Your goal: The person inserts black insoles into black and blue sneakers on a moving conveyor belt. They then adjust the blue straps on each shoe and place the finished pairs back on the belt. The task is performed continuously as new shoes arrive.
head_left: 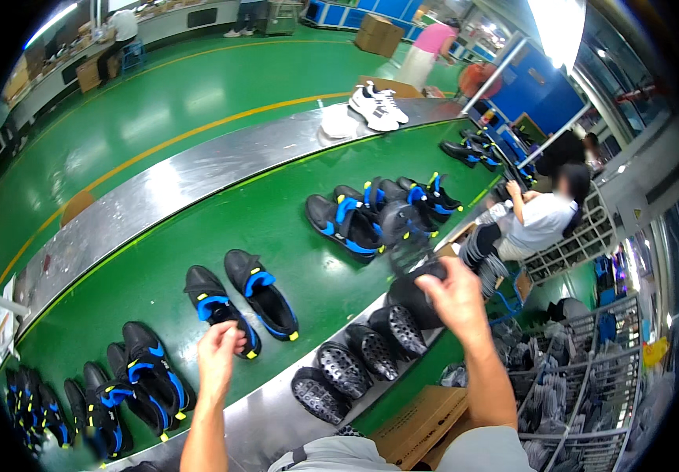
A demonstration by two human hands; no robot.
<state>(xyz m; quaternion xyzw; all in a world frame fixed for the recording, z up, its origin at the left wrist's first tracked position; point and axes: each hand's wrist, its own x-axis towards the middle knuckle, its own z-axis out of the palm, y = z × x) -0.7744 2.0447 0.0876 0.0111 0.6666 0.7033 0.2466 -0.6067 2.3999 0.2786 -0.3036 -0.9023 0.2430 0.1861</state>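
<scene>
Far left on green conveyor belt [158, 267]: row of black shoes with blue straps [131, 385]. Left hand [219, 358] raised over near belt edge, fingers curled loosely, holding nothing visible, just beside pair of black-blue shoes [241, 303]. Below, on metal rim: row of black outsoles [359, 354], tread up, overlapping. Right hand [453, 295] closed on black sole piece [414, 295], held above rim. Further right: seated person [540, 220], wire racks [591, 377].

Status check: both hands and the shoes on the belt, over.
Left hand at heel of black-and-blue shoe, grip unclear. Right hand gripping black sole. More soles lined along metal edge.
</scene>
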